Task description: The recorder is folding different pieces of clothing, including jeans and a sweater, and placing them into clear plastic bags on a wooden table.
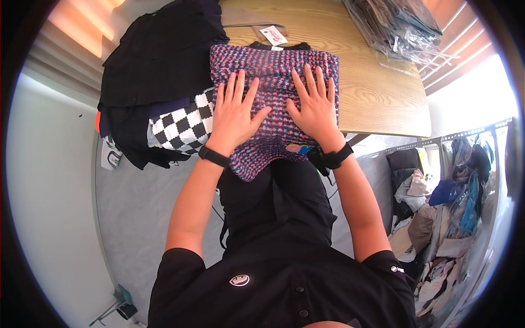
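Observation:
A knitted sweater [273, 71] in mixed navy, pink and white lies folded at the table's front edge, its lower part hanging over toward my legs. My left hand [237, 112] rests flat on its left half, fingers spread. On the right half my right hand [315, 105] lies flat too, fingers apart and pointing away from me. Neither hand grips the knit. A dark collar shows at the sweater's far edge, next to a white and red paper tag [273, 35]. Near the hanging part is a small colourful patch [299, 148].
Black garments [158, 60] are heaped at the left, with a black-and-white checkered cloth [183, 126] beneath them. Plastic-wrapped clothes [396, 27] lie on the wooden table [383, 98] at far right. A rack of bagged garments [448, 191] stands right of me.

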